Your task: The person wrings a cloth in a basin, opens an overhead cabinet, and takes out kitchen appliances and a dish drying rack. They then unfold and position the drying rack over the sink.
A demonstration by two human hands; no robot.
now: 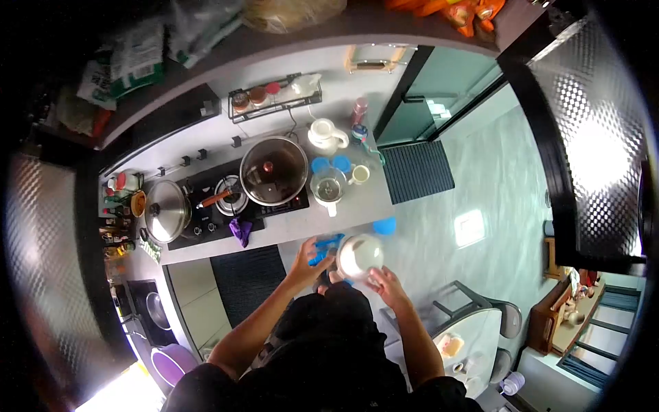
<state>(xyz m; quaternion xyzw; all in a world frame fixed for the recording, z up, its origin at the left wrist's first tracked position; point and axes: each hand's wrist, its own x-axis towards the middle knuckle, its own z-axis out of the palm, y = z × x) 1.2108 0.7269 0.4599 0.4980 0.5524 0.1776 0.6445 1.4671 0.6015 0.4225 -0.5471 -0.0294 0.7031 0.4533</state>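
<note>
In front of my body, below the counter edge, I hold a round white container (pixel 361 255), blurred and with a glare on its top. My left hand (pixel 310 264) is closed at its left side, with the fingers around a blue part (pixel 325 248). Whether that part belongs to the container I cannot tell. The fingers of my right hand (pixel 388 285) press against the container's lower right side. A blue object (pixel 385 225) shows just past the container; its kind is unclear. Nearest on the counter stands a clear glass pitcher (pixel 328 188).
A lidded pot (pixel 274 170) and a steel pan with lid (pixel 167 211) sit on the stove. By the pitcher are a white jug (pixel 327 136), a small cup (pixel 360 174) and blue-coloured cups (pixel 341 163). A purple cloth (pixel 241 231) hangs at the counter edge. Chairs (pixel 473 302) surround a table behind right.
</note>
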